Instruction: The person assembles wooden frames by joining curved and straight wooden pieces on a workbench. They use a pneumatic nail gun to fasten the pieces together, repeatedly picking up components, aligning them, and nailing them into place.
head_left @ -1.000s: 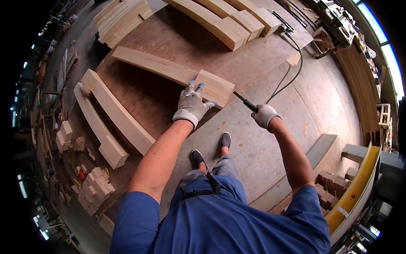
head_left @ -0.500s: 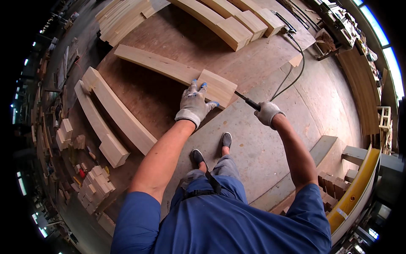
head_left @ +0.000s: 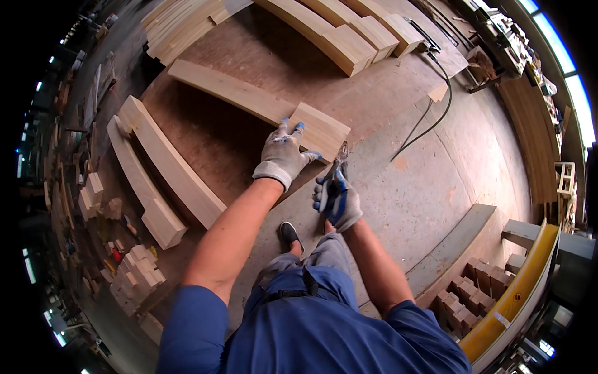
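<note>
A long pale wooden beam [head_left: 233,92] lies slanted across the worktop, with a thicker block [head_left: 319,129] at its near right end. My left hand [head_left: 282,153], in a grey glove with blue fingertips, rests on this block, fingers spread and thumb along its near side. Just off the block's near corner is my right hand [head_left: 341,202], gloved too, palm side turned up. Its fingers are closed round a dark tool [head_left: 340,169] with a thin metallic tip near the wood. Most of the tool is hidden by the glove, so its kind is unclear.
Two curved beams [head_left: 171,159] lie to the left, and more beams [head_left: 349,47] sit at the far side. A black hose [head_left: 445,100] loops at right. Small wood blocks [head_left: 138,274] are piled lower left; a yellow beam [head_left: 516,290] stands lower right.
My right hand has swung left and toward me, turned over, and brought its tool from right of the block to the near corner. My left hand stays on the block.
</note>
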Motion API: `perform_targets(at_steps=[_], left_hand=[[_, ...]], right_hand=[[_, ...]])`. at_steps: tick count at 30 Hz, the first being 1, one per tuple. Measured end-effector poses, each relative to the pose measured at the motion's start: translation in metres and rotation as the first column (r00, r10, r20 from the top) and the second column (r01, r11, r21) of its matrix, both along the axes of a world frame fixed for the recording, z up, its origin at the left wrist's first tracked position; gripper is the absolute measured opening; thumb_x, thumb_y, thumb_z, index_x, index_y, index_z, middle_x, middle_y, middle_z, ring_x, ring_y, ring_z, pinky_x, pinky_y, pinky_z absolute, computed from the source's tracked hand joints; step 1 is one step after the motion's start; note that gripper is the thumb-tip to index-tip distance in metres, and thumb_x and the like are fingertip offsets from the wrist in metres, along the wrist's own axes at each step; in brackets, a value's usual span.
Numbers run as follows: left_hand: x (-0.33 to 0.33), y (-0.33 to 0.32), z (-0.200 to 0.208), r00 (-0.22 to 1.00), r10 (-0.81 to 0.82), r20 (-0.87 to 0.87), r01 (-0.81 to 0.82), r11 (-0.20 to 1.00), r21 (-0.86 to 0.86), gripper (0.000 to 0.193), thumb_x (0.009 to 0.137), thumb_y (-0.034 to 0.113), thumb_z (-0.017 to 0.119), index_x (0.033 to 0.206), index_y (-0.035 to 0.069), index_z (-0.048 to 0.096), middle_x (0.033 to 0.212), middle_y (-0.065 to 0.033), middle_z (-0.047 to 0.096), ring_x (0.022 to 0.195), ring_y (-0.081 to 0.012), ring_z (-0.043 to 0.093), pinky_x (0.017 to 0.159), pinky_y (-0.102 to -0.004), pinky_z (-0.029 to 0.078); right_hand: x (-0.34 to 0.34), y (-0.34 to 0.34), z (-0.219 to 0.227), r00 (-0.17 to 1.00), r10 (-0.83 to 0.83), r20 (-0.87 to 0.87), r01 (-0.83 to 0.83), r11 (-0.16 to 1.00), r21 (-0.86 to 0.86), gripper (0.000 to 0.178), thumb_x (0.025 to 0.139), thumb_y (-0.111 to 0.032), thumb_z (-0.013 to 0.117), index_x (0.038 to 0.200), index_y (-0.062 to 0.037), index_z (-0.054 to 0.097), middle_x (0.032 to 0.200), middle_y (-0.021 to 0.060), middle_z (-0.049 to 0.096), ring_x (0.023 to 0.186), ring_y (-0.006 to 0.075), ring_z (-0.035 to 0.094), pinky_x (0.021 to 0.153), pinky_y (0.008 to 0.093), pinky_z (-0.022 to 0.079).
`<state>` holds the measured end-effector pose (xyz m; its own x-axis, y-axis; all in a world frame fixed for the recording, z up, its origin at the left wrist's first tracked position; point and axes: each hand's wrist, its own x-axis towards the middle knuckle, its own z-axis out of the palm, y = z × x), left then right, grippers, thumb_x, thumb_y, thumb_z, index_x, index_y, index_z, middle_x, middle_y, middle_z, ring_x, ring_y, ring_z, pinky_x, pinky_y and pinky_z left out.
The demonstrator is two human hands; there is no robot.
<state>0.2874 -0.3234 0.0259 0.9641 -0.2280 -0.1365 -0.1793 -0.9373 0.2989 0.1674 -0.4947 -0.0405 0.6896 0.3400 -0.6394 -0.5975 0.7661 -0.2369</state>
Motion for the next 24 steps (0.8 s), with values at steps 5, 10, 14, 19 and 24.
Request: perform_targets(at_steps=[5, 10, 14, 19, 24], left_hand=[[0.006, 0.012, 0.023, 1.000, 0.004, -0.017, -0.004, 1.000, -0.022, 0.087, 0.082, 0.052, 0.086, 0.152, 0.009, 0.059, 0.161, -0.0263, 0.046, 0.141, -0.0416, 0.054, 0.119, -0.0447, 0.045], [0.014, 0.025, 0.028, 0.997, -0.033, -0.072, 0.014, 0.968, -0.250, 0.068, 0.084, 0.049, 0.077, 0.136, 0.007, 0.070, 0.146, -0.0180, 0.064, 0.136, -0.0337, 0.059, 0.115, -0.0418, 0.048], [-0.067, 0.030, -0.045, 0.987, -0.011, 0.158, 0.020, 0.998, -0.058, 0.078, 0.090, 0.046, 0.074, 0.148, -0.001, 0.054, 0.158, -0.0257, 0.047, 0.148, -0.0411, 0.044, 0.124, -0.0477, 0.037], [-0.258, 0.089, -0.073, 0.921, 0.125, -0.368, -0.214, 0.953, -0.213, 0.061, 0.102, 0.049, 0.060, 0.150, 0.012, 0.059, 0.152, -0.0197, 0.058, 0.138, -0.0376, 0.057, 0.119, -0.0478, 0.042], [-0.538, 0.152, -0.166, 0.300, 0.775, -0.557, -0.938, 0.344, -0.027, 0.061, 0.090, 0.054, 0.072, 0.131, 0.009, 0.072, 0.133, -0.0225, 0.071, 0.125, -0.0390, 0.067, 0.107, -0.0473, 0.051]], right_hand=[[0.028, 0.094, -0.009, 0.852, -0.518, -0.074, 0.515, 0.806, 0.292, 0.048, 0.107, -0.051, 0.056, 0.123, -0.0062, 0.062, 0.108, 0.0100, 0.068, 0.093, 0.0280, 0.064, 0.082, 0.0460, 0.054], [0.000, 0.030, 0.006, 0.938, -0.052, 0.342, 0.211, 0.870, -0.446, 0.045, 0.111, -0.044, 0.051, 0.125, -0.0023, 0.063, 0.087, 0.0070, 0.065, 0.074, 0.0188, 0.063, 0.071, 0.0380, 0.057], [0.026, 0.027, 0.049, 0.846, 0.437, 0.305, -0.131, 0.726, -0.676, 0.034, 0.108, -0.029, 0.060, 0.117, 0.0041, 0.065, 0.092, 0.0173, 0.073, 0.075, 0.0260, 0.073, 0.068, 0.0382, 0.061], [0.075, 0.064, 0.061, 0.550, 0.835, 0.028, -0.586, 0.409, -0.700, 0.030, 0.105, -0.030, 0.067, 0.102, 0.0000, 0.064, 0.081, 0.0165, 0.071, 0.059, 0.0266, 0.069, 0.054, 0.0416, 0.058], [0.094, 0.146, 0.087, 0.151, 0.984, -0.096, 0.512, -0.161, -0.844, 0.057, 0.100, -0.035, 0.072, 0.135, 0.0091, 0.060, 0.120, 0.0235, 0.071, 0.112, 0.0408, 0.068, 0.098, 0.0459, 0.056]])
